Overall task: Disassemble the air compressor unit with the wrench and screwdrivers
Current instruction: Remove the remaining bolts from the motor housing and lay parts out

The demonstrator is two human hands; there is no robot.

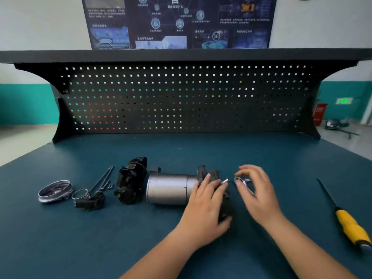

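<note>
Nearest the viewer, two bare forearms reach in over the dark teal bench top. The left hand lies clamped on the black end of the air compressor unit, fingers draped over it and thumb hooked round its near side. A short silver pin pokes out just past the fingertips. The right hand is just beside it, fingers curled and pinching a small shiny metal piece (too blurred to say what it is). Well off to the right, a yellow-handled screwdriver lies flat, its shaft pointing away. The unit lies on its side mid-bench, its silver cylinder pointing left. Left of it stands a black housing, with a small black connector behind the gap between them. Further left come a dark clamp-like part, a wire ring touching it, a few small screws and long dark bolts. Leftmost is a shallow round metal cap, open face up; its inside is dark, and what it holds cannot be told. Behind everything rises a black pegboard under a shelf, with a dark poster on the wall above.
</note>
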